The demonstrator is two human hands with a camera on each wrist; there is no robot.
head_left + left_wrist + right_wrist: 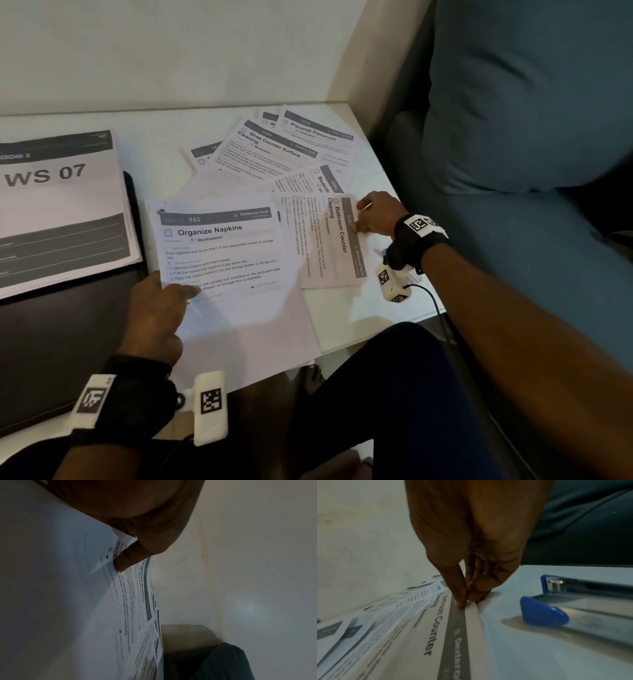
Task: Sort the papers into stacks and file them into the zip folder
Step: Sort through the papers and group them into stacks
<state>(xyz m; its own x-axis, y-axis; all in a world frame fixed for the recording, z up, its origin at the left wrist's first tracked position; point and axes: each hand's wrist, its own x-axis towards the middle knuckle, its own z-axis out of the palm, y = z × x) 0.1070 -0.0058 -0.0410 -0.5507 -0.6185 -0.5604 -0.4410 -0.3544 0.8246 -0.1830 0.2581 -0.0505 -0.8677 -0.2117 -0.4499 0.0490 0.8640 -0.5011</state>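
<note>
Left hand (pixel 156 308) fingers pinch the Organize Napkins sheet (pixel 222 253) at the counter's front edge; right hand (pixel 378 214) pinches the Bathroom Counter sheet (pixel 337 246). Sorting's barely begun, and the dark folder (pixel 51 342), probably the zip one, looks unfilled.

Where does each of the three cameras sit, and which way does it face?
Head: worn high, looking down at the table, both hands and forearms.
Left wrist: looks along the left hand, thumb pinching the Organize Napkins sheet.
Right wrist: looks along the right hand pinching the Bathroom Counter Cleaning sheet, beside a blue stapler.
Shared: each sheet also shows in the head view.
</note>
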